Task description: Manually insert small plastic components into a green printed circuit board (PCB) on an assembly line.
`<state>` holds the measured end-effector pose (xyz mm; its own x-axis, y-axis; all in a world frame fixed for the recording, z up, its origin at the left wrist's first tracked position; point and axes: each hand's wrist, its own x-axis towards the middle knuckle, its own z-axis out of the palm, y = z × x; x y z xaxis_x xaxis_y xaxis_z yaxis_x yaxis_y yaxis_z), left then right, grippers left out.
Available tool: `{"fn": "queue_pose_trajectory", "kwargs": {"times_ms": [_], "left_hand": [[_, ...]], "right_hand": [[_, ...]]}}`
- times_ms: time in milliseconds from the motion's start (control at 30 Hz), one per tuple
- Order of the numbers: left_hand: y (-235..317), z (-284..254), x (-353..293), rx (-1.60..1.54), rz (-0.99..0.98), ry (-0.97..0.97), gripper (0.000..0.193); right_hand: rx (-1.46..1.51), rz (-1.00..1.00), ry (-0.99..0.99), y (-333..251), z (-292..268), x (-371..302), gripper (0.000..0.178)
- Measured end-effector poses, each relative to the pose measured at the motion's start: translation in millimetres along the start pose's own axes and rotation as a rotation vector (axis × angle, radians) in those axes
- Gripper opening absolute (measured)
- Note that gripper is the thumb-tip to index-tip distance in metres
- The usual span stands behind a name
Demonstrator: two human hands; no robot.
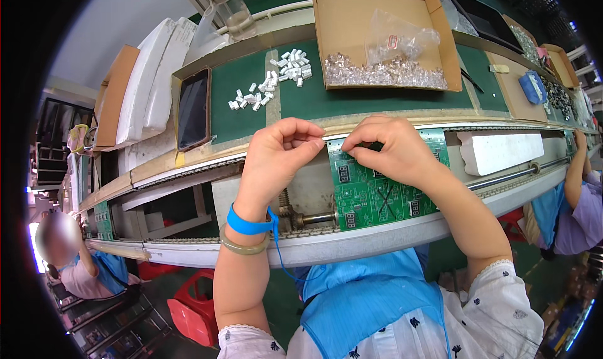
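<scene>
Nearly pinched, the left hand [279,157] hovered beside the green circuit board [370,199] on the conveyor [314,251]; the right hand [392,148] curled likewise over it. I couldn't tell whether either held anything.

Beyond our fingertips we could slide a hand along the strip of green mat [377,100], up to the front wall of the cardboard box [352,20]. Straight ahead of our left hand [273,161], the loose white parts [292,67] are in the way; farther left, the dark tablet [195,111]. Between both hands' fingertips there's only a slim gap. Right of our right hand [396,148], the white foam block [502,152] blocks us.
</scene>
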<state>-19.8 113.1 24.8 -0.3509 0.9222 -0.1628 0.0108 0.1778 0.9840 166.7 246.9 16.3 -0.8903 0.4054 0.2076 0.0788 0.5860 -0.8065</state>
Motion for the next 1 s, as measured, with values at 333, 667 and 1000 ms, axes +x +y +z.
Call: {"fn": "queue_pose_trajectory", "kwargs": {"times_ms": [333, 667, 1000], "left_hand": [[3, 0, -3, 0.101, -0.037, -0.010, 0.013], [1, 2, -4, 0.097, 0.001, 0.011, 0.013], [-3, 4, -2, 0.101, 0.005, 0.000, 0.013]], "right_hand": [[-0.209, -0.079, -0.018, 0, 5, 1, 0.015], [-0.267, -0.086, -0.028, -1, 7, 1, 0.013], [-0.394, -0.130, -0.020, -12, 10, 0, 0.012]]}}
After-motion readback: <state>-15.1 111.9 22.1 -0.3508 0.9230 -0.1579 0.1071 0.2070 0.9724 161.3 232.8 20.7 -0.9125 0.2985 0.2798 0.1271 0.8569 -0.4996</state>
